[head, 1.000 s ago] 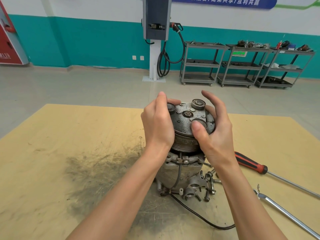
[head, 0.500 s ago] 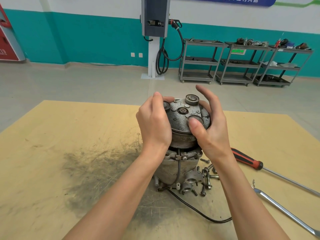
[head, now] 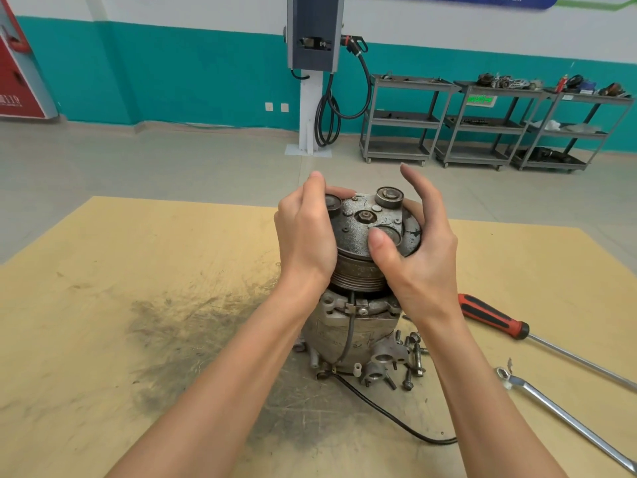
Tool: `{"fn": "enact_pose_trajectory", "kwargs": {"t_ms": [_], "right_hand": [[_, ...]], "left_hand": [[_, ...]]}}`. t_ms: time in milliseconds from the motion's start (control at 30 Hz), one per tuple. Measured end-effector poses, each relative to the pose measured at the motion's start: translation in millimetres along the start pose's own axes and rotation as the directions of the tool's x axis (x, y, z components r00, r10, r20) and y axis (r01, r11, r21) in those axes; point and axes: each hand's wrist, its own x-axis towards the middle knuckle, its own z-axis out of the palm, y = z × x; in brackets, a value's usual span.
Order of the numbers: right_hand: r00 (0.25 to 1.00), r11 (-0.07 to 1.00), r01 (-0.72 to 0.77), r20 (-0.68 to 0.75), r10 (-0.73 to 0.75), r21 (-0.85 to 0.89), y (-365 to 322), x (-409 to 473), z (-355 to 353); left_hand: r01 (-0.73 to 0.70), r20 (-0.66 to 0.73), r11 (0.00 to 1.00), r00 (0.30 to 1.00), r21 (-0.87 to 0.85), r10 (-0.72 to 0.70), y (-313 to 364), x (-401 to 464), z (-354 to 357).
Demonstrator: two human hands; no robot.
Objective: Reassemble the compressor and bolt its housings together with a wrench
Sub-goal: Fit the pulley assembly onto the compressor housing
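Your compressor [head: 358, 326] stands upright on the tan board [head: 103, 305], clutch plate facing up, at the edge of a dark grease smear. Your left hand [head: 305, 232] wraps curled fingers over the left rim of the clutch pulley [head: 365, 236]. Your right hand [head: 418, 257] cups the right side, thumb on the plate face, fingers arched above it; whether they touch the rim is hard to tell. Loose bolts [head: 413, 360] lie beside the base. A red-handled screwdriver [head: 493, 317] and a wrench [head: 565, 419] lie to the right, apart.
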Motion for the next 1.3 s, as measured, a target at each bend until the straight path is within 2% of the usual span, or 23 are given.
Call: {"fn": "enact_pose_trajectory", "kwargs": {"t_ms": [433, 800, 1133, 1300], "right_hand": [[1.000, 1.000, 0.008, 0.006, -0.008, -0.001, 3, -3, -3], [0.999, 0.999, -0.022, 0.036, 0.023, -0.026, -2, 4, -4], [0.991, 0.994, -0.109, 0.083, 0.108, 0.010, -4, 6, -5], [0.991, 0.992, -0.121, 0.068, 0.118, 0.039, -2, 4, -6]], "left_hand": [[-0.066, -0.007, 0.998, 0.998, -0.010, 0.066, -2, -7, 0], [0.010, -0.050, 1.000, 0.999, 0.020, -0.009, 0, -1, 2], [0.060, -0.066, 0.993, 0.996, 0.102, -0.054, 7, 2, 5], [0.035, -0.066, 0.993, 0.997, 0.115, -0.027, 8, -1, 6]]}}
